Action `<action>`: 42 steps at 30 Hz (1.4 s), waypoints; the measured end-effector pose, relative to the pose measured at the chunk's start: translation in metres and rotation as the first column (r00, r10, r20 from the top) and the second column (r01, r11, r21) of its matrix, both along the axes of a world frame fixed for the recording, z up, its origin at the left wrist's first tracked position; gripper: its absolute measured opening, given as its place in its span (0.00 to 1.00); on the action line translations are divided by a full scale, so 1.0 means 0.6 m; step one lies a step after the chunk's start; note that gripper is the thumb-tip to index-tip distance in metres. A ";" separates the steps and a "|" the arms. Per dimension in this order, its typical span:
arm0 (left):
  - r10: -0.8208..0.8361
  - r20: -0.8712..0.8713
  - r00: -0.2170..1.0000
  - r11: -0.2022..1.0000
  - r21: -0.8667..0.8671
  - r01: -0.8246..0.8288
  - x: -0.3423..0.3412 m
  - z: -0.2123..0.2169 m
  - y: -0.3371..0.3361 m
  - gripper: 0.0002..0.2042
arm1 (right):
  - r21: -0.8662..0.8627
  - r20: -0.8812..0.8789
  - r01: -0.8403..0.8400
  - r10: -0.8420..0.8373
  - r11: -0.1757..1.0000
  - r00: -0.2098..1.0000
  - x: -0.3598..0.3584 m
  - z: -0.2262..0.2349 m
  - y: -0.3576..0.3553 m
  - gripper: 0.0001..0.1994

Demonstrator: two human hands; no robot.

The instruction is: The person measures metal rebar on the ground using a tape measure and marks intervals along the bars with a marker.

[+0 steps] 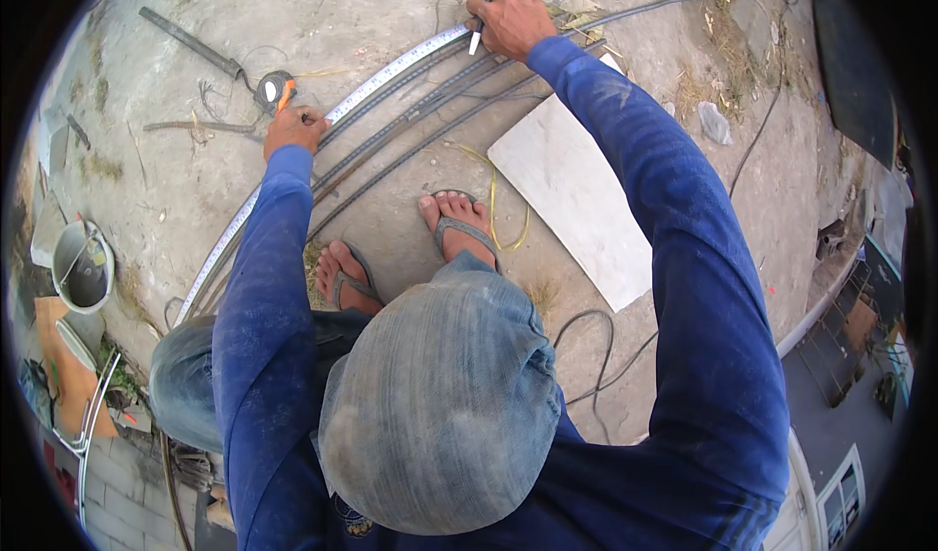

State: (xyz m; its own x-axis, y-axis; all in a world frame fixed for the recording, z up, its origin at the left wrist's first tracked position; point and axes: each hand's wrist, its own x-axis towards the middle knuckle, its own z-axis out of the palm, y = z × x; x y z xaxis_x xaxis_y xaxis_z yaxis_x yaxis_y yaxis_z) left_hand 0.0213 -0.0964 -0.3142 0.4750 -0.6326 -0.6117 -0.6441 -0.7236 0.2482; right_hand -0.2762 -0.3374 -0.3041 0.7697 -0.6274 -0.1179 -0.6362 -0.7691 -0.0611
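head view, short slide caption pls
Left hand on a measuring tape along metal rods, right hand holding a pen.

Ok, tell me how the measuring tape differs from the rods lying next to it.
The measuring tape is white with printed markings, while the rods are mostly dark grey. The measuring tape is a flat strip; the rods look round, some of them ribbed. The measuring tape is a single length, whereas the rods are several. Both are long and narrow and run roughly the same way.
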 end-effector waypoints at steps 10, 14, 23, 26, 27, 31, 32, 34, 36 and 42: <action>-0.026 0.121 0.992 0.999 -0.025 0.029 -0.029 0.008 -0.006 0.09 | 0.024 -0.016 -0.015 0.015 1.000 1.000 -0.006 -0.007 -0.003 0.11; 0.014 0.127 0.992 1.000 0.001 -0.014 -0.023 0.012 -0.002 0.09 | 0.014 0.007 -0.008 0.008 1.000 1.000 0.002 -0.004 0.004 0.10; 0.025 0.111 0.993 0.999 0.044 -0.030 -0.035 0.016 -0.010 0.08 | 0.059 -0.054 0.144 -0.141 0.988 0.988 -0.024 0.016 -0.028 0.11; 0.061 0.108 0.992 0.997 0.046 -0.067 -0.039 0.018 -0.010 0.07 | 0.004 -0.032 0.199 -0.199 0.980 0.979 -0.028 0.021 -0.027 0.11; 0.066 0.112 0.992 0.996 0.046 -0.071 -0.038 0.017 -0.009 0.07 | 0.005 -0.029 0.195 -0.194 0.981 0.980 -0.028 0.022 -0.027 0.11; 0.060 0.105 0.993 0.996 0.056 -0.066 -0.038 0.011 -0.010 0.07 | 0.019 -0.050 0.201 -0.200 0.979 0.979 -0.028 0.025 -0.030 0.11; 0.057 0.098 0.994 0.997 0.043 -0.061 -0.037 0.012 -0.011 0.07 | 0.022 -0.050 0.204 -0.203 0.979 0.978 -0.028 0.025 -0.031 0.12; 0.059 0.095 0.994 0.997 0.041 -0.063 -0.035 0.006 -0.011 0.08 | 0.029 -0.036 0.201 -0.200 0.979 0.979 -0.029 0.023 -0.033 0.13; 0.059 0.091 0.994 0.997 0.038 -0.063 -0.031 0.002 -0.007 0.08 | 0.036 -0.022 0.199 -0.199 0.979 0.980 -0.028 0.018 -0.033 0.14; 0.074 0.126 0.989 0.997 0.011 -0.076 -0.036 0.001 -0.005 0.08 | 0.009 0.024 0.128 -0.128 0.992 0.992 -0.042 -0.002 -0.033 0.19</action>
State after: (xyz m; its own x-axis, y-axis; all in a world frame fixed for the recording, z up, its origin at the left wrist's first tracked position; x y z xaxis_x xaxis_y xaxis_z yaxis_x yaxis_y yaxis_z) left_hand -0.0004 -0.0995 -0.3136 0.5943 -0.5832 -0.5537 -0.6130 -0.7742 0.1575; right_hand -0.3014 -0.3571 -0.3053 0.6860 -0.7200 -0.1048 -0.7275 -0.6811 -0.0830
